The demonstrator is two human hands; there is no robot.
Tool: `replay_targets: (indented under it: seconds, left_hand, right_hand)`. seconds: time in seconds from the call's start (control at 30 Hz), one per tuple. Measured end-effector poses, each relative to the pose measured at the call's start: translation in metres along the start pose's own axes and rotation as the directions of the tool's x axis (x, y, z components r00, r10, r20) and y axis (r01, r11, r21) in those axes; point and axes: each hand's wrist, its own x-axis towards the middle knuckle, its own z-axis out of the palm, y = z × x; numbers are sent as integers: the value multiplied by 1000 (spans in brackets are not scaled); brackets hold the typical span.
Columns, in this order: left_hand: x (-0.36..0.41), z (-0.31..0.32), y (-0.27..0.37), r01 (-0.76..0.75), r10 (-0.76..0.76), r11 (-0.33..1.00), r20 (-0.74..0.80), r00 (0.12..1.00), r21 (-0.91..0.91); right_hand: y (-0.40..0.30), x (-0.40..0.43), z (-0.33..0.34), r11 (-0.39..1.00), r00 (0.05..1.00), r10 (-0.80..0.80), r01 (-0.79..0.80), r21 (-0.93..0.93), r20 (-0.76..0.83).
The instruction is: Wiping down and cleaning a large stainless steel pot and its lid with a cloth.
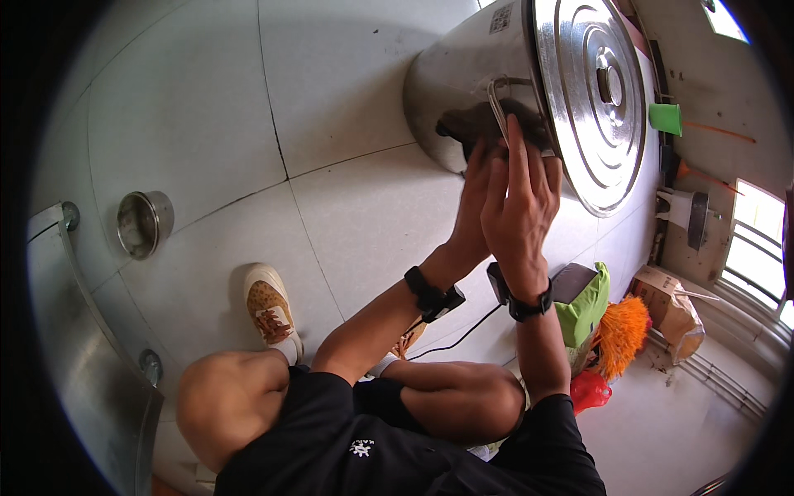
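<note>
A large stainless steel barrel (459, 80) with a round ridged lid (574, 99) stands on the floor before me. Its wire handle (496, 102) hangs on the side facing me. My right hand (521, 198) lies close against my left hand, fingers extended and somewhat apart, the index fingertip at the lower part of the handle. My left hand (474, 204) is just beside it on the left, its fingers partly hidden, so I cannot tell what they hold. Dark reflections show in the barrel wall around the fingers. Black straps with small devices are on both wrists.
A small metal bowl (146, 224) sits on the tiled floor at left, near a metal unit on wheels (93, 310). At right are a green bag (583, 310), an orange mop head (622, 332), a red plastic bag (589, 394), a cardboard box (657, 285) and a green cup (665, 119).
</note>
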Motion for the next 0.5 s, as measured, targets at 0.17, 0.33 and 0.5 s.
replay_targets:
  seconds: [0.17,0.33,0.5]
  left_hand:
    - [13,-5,-8,-158,152,984,77,985,80]
    - [5,9,-11,-179,167,954,69,984,241]
    - [-50,32,-59,205,-184,911,-91,979,358]
  right_hand:
    - [-8,-11,-30,1000,990,-23,20,23,138]
    - [-19,5,-26,995,986,97,-101,22,137]
    - [-11,5,-14,992,991,129,-128,-13,35]
